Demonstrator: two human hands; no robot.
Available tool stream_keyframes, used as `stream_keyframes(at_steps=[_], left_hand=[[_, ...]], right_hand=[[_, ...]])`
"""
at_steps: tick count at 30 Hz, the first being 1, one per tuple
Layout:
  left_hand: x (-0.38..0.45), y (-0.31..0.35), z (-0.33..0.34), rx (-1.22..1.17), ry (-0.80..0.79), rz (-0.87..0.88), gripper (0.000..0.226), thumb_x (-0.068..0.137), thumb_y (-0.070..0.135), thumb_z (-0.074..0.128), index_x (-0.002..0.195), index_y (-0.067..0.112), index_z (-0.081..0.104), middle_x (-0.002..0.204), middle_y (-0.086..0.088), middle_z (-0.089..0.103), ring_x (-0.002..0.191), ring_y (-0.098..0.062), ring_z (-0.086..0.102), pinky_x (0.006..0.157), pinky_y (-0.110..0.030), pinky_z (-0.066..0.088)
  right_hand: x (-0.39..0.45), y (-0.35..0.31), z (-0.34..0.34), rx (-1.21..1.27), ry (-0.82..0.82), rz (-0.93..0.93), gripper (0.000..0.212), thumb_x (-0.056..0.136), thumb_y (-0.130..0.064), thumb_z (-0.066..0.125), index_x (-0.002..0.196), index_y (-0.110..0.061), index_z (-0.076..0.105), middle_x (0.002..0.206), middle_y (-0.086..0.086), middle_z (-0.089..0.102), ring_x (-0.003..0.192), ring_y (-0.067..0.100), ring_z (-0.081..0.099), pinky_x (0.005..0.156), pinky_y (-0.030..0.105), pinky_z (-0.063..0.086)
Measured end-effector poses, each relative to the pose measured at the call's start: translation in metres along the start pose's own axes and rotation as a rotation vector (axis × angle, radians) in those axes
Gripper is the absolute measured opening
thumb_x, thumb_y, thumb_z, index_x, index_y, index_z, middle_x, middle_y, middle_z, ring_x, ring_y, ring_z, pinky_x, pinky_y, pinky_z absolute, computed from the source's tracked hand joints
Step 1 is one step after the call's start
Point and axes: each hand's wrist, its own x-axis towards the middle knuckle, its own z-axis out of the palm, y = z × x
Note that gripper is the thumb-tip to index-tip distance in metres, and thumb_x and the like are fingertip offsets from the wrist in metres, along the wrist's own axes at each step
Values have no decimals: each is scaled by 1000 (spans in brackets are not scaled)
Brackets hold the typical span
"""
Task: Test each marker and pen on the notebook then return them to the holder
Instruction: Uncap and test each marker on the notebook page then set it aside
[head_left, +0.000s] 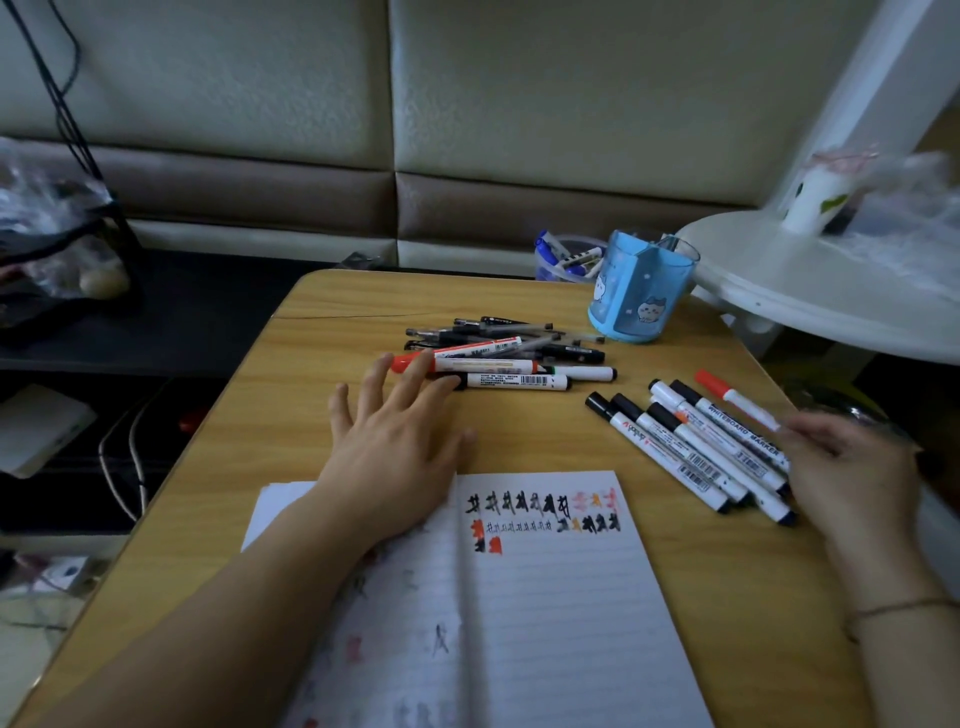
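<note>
Now the left hand reaches out, fingers spread, tips touching the red-capped marker in the far pile. Right hand — fingers loosely curled on the sorted markers. Notebook lies open nearest the person; blue holder stands at the table's far right corner.

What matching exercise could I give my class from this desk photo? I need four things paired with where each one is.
Things:
1. blue holder
2. open notebook
3. left hand
4. right hand

Places:
A. at the near edge of the table, page marked with test scribbles
B. at the group of markers on the right side of the table
C. reaching the pile of pens and markers mid-table
D. far right corner of the table

Pairs: 1-D, 2-A, 3-C, 4-B
</note>
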Motion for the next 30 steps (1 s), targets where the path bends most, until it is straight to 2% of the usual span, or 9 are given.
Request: stream_keyframes(at_steps=[1, 4, 7, 12, 15, 18, 23, 27, 30], left_hand=[[0, 0, 0, -1, 1, 8, 77, 80, 73, 8, 148, 40, 22, 163, 13, 2, 149, -17, -12, 118, -58, -4], [0, -1, 0, -22, 0, -5, 79, 79, 72, 9, 151, 39, 16, 163, 14, 1, 150, -16, -12, 118, -57, -5], [1, -1, 0, -59, 10, -29, 74, 84, 67, 20, 152, 37, 13, 163, 14, 6, 150, -15, -8, 118, -57, -4], [0, 3, -1, -109, 126, -59, 78, 78, 65, 29, 149, 32, 22, 157, 4, 22, 144, -24, 15, 116, -56, 14], [2, 1, -3, -154, 151, -95, 75, 88, 53, 50, 152, 33, 15, 161, 5, 9, 148, -24, 5, 118, -55, 10], [3, 1, -2, -123, 113, -110, 72, 94, 47, 49, 154, 32, 12, 162, 7, 12, 150, -21, -2, 119, -55, 3], [1, 3, -4, -92, 174, -162, 63, 91, 44, 55, 147, 34, 28, 146, -1, 31, 136, -28, 23, 112, -50, 18], [3, 1, -3, -65, 162, -214, 50, 93, 43, 53, 140, 30, 43, 138, -3, 38, 129, -30, 30, 108, -48, 25], [5, -2, -2, -71, 168, -246, 31, 96, 36, 52, 124, 25, 58, 130, -1, 46, 122, -29, 33, 104, -46, 28]], right_hand=[[-1, -1, 0, -17, -13, 3, 16, 84, -9, 67, 96, -18, 74, 87, 2, 67, 91, 23, 66, 71, 9, 48], [-4, -6, 1, -65, -54, 27, 14, 85, -13, 67, 92, -23, 73, 90, -1, 67, 94, 20, 64, 87, 38, 52], [-8, -10, 1, -90, -64, 26, 11, 86, -16, 67, 93, -22, 72, 94, -1, 66, 93, 17, 60, 84, 37, 49], [-9, -13, 2, -112, -41, 31, 14, 85, -21, 67, 98, -24, 70, 100, -1, 66, 82, 19, 58, 83, 38, 50], [-10, -15, 1, -111, -19, 13, 15, 84, -23, 68, 98, -25, 69, 107, 3, 69, 95, 24, 61, 84, 40, 50], [-11, -17, 0, -88, -5, -5, 15, 84, -21, 67, 99, -24, 69, 111, 5, 68, 94, 20, 57, 80, 35, 44], [-12, -18, 0, -116, -4, -25, 17, 84, -25, 67, 101, -25, 70, 116, 6, 67, 116, 28, 55, 90, 43, 47], [-13, -17, 0, -113, -10, -35, 14, 83, -29, 68, 97, -30, 68, 113, 5, 68, 118, 30, 53, 94, 48, 48], [-14, -20, 1, -102, 2, -51, 15, 83, -27, 68, 98, -26, 70, 111, 7, 69, 117, 30, 55, 94, 46, 47]])
